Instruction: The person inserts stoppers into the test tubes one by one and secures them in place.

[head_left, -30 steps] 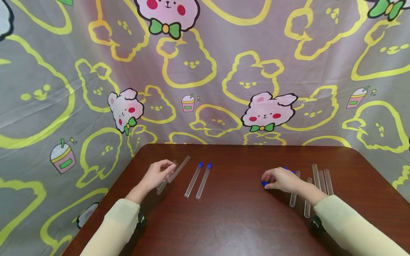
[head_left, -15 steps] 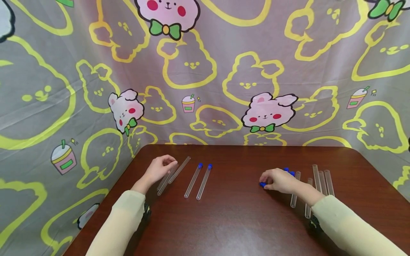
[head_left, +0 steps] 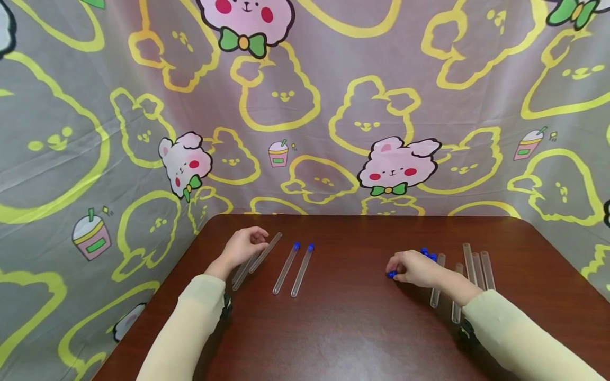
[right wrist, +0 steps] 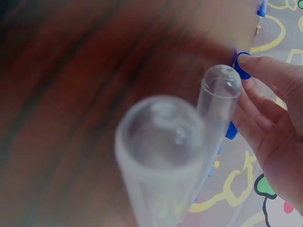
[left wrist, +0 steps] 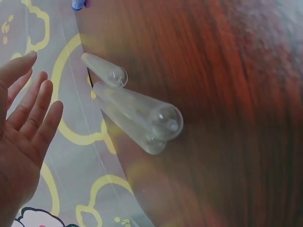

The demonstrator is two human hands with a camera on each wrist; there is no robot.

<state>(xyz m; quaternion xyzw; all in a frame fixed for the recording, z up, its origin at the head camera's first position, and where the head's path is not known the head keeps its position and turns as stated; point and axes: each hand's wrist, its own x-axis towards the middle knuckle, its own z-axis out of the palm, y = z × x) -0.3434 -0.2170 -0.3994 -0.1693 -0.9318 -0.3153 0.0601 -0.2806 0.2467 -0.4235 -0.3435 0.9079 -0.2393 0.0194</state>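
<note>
My left hand (head_left: 244, 246) hovers beside loose clear test tubes (head_left: 265, 253) at the table's left. In the left wrist view its fingers (left wrist: 35, 113) are spread, apart from the tubes (left wrist: 142, 111), and hold nothing. Over on the right, my right hand (head_left: 414, 267) pinches a small blue cap (head_left: 391, 274) close to the tabletop; the right wrist view shows the thumb on the blue cap (right wrist: 242, 66). Just behind that hand lies a cluster of blue caps (head_left: 427, 254). Two test tubes (head_left: 286, 269) with blue caps on their far ends lie side by side left of centre.
Several uncapped tubes (head_left: 469, 264) lie right of my right hand, some partly behind the forearm; one more tube (head_left: 457, 311) is close to the sleeve. The brown table (head_left: 352, 317) meets a patterned cloth (head_left: 329, 106) at the back and sides.
My left hand has come off the tubes at the left, moving slightly away and to the right as its fingers loosened. My right hand has shifted slightly left with the blue cap, then stayed put.
</note>
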